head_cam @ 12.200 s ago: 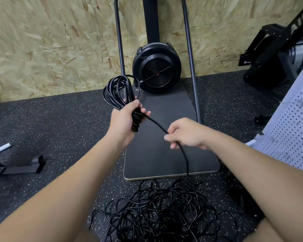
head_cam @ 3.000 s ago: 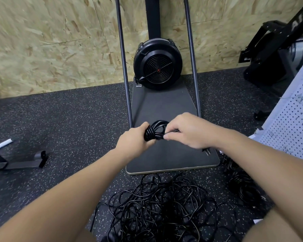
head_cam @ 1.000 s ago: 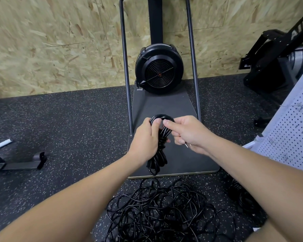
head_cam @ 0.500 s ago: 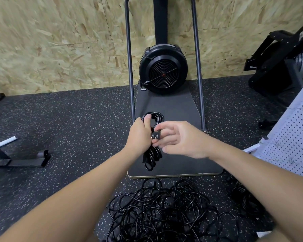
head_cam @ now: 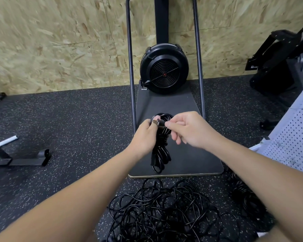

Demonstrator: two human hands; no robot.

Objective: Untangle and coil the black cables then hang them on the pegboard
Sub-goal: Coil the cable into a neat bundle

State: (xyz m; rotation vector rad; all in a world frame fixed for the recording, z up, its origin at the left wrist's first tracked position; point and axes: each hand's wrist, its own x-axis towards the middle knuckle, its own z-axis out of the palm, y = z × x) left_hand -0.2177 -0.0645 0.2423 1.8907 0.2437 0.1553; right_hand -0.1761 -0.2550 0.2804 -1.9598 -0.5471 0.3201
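A coiled black cable [head_cam: 160, 152] hangs in front of me, wrapped tight around its middle, with a small loop above my fingers and a longer bundle below. My left hand [head_cam: 144, 137] grips the coil at its waist. My right hand [head_cam: 187, 130] pinches the cable's plug end [head_cam: 158, 122] at the top loop, beside my left thumb. A loose tangle of black cables [head_cam: 163, 212] lies on the floor below my arms. The white pegboard [head_cam: 292, 138] leans at the right edge.
A black fan machine [head_cam: 164, 69] on a dark base board [head_cam: 198, 158] with two upright rails stands ahead against the chipboard wall. Another coiled black bundle [head_cam: 247, 196] lies on the floor right. Black equipment [head_cam: 278, 58] sits at far right, a metal foot [head_cam: 24, 160] at left.
The loose cable end was wound around the coil's middle. In the last half second my right hand carried the plug up from the waist to the top loop.
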